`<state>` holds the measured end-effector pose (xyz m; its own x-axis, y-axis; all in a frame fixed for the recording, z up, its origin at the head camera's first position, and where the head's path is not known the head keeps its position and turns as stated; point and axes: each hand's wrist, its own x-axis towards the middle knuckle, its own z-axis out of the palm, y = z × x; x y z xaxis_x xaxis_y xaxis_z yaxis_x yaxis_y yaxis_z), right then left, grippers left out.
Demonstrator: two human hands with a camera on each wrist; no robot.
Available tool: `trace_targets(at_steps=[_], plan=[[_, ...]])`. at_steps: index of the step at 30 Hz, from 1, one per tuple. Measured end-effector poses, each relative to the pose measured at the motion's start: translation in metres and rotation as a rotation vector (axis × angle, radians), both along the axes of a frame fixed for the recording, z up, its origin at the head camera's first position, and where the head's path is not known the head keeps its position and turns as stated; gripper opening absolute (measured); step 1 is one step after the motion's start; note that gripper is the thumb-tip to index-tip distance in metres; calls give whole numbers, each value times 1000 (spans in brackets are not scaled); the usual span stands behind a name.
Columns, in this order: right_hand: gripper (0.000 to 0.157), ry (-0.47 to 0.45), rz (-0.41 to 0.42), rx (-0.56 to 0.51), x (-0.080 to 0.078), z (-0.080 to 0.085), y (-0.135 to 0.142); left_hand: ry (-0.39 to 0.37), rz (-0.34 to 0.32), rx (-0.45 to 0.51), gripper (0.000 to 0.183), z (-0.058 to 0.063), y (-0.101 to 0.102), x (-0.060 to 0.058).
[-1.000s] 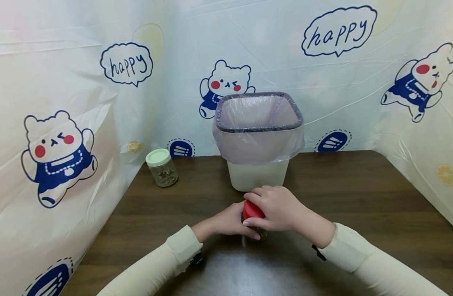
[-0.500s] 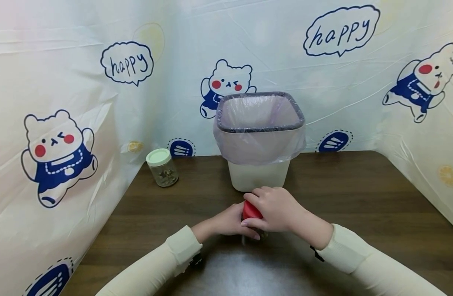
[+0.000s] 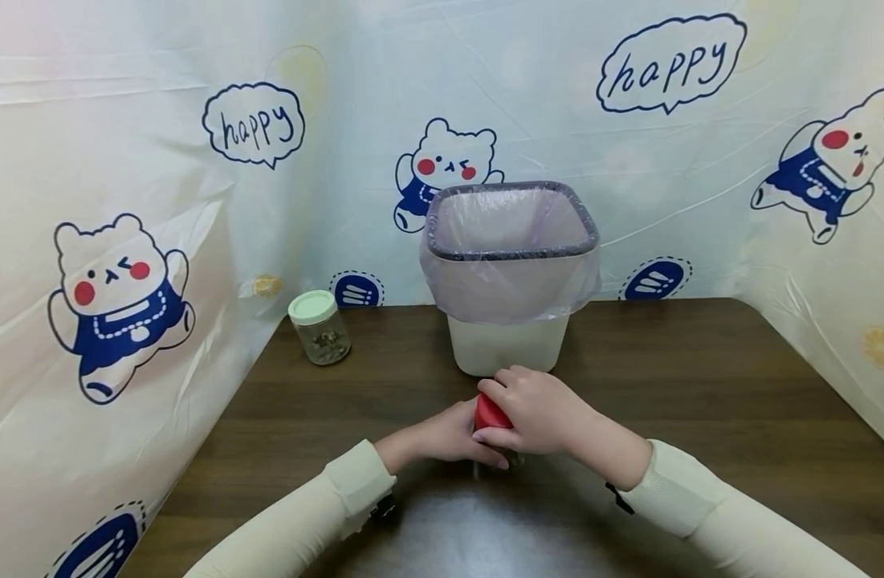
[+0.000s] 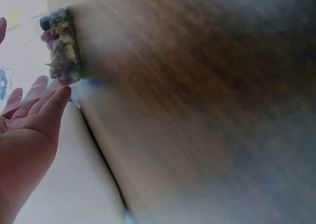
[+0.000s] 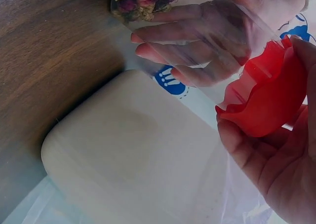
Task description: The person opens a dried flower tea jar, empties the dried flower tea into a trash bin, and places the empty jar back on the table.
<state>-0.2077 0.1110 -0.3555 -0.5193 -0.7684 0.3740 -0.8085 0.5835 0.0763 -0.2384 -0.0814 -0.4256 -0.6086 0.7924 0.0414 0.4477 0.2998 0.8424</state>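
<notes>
A clear jar point(image 4: 64, 46) stands upright on the table at front centre, with dried flowers point(image 5: 142, 3) at its bottom, some of them rosebuds. My left hand point(image 3: 445, 435) holds the jar from the left, thumb at the near side and fingers round the far side. Through the clear wall, the right wrist view shows those fingers. At the jar's mouth is a red lid point(image 5: 272, 93) with a wavy edge. My right hand point(image 3: 546, 411) grips this lid from above, its thumb at the near edge and its fingers over the far edge. The hands hide most of the jar in the head view.
Just behind the hands stands a whitish bin point(image 3: 507, 349) with a dark rim and a thin plastic liner folded over it. A second jar point(image 3: 324, 341) with a pale green lid stands at the back left. Printed cloth point(image 3: 355, 201) hangs around the wooden table point(image 3: 702, 385).
Both hands stay on the jar and its red lid. My right hand and wrist have turned and shifted slightly to the left. The head view has drifted a little.
</notes>
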Motion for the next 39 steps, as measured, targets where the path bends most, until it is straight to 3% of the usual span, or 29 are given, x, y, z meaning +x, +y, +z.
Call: trace_targets(at_steps=[8,20,27,39], plan=[[52,-25,24,11,-2,0,1,8,0,-13,55,-2,-1,-1],[51,67,89,39,-7,0,0,11,36,-41,52,-1,-1,-3],[50,111,152,36,-11,1,2,-2,14,-39,51,1,-1,-5],[51,-29,217,105,-15,7,7,-8,-6,-46,51,-1,-2,-5]])
